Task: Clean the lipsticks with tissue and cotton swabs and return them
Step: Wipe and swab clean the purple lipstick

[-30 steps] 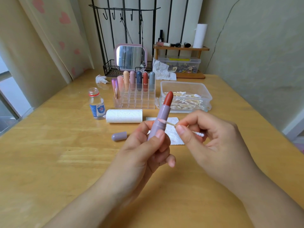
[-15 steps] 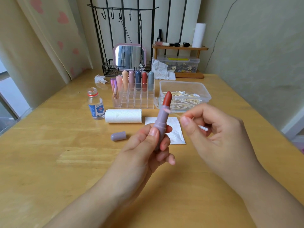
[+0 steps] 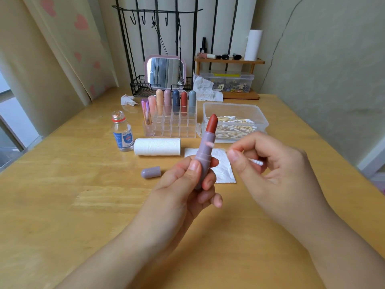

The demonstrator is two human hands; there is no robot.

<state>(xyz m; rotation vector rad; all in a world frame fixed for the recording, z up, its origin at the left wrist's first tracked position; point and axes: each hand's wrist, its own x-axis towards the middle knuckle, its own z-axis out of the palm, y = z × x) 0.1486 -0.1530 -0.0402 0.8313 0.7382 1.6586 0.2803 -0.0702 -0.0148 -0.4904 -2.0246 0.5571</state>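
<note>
Left hand [image 3: 187,184] grips the mauve lipstick [image 3: 205,151], red bullet extended; right hand [image 3: 268,163] pinches a cotton swab [image 3: 256,162].

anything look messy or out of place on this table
Two crumpled tissues lie at the back: a small one left of the organizer, a larger one by the storage box. The bottle stands uncapped. The lilac cap lies loose on its side.

We see two bare forearms, no sleeves in view. Left hand [image 3: 183,184] and right hand [image 3: 270,170] wear nothing; short, unpainted nails.
</note>
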